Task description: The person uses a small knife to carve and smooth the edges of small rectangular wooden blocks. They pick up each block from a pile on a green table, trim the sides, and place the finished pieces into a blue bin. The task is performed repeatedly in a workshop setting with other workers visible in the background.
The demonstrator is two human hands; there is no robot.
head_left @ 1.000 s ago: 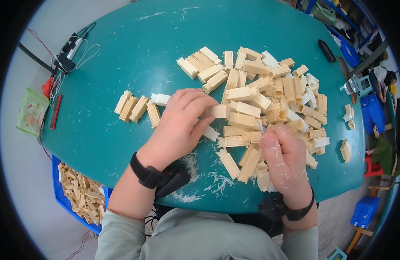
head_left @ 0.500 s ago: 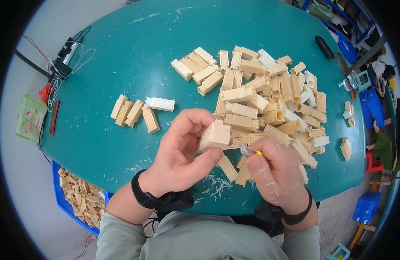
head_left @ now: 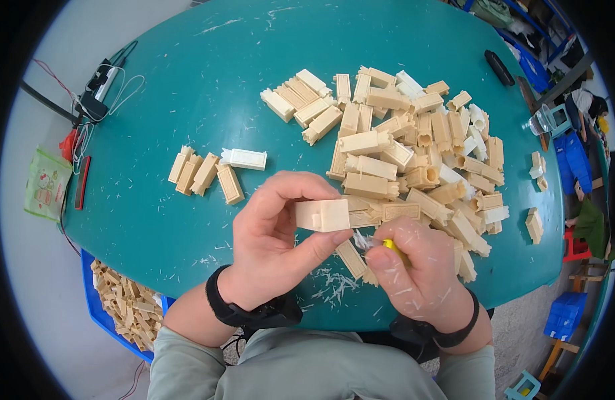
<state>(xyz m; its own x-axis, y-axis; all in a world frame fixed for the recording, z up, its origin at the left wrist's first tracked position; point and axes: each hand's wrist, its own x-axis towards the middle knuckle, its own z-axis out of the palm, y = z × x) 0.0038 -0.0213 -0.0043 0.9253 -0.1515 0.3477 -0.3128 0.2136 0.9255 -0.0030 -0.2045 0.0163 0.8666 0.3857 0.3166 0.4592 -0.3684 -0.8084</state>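
Note:
My left hand is closed round a cream plastic block, thumb beneath and fingers behind, with a small raised tab on its visible side. In my right fist is a small yellow-handled knife. White shavings cling about its short metal end, just right of the left thumb and apart from the block. More slivers stick to the right hand. Beyond both hands spreads a large heap of similar cream and white blocks. A small group of blocks lies on the left.
Shavings litter the green table near its front edge. A blue bin full of blocks stands low at the left. A black marker-like object and a few blocks lie at the right edge. A power strip is at far left.
The block has turned in my left hand, so its tab now faces the front instead of the top. My right hand has lowered slightly, and more of the knife's yellow handle shows.

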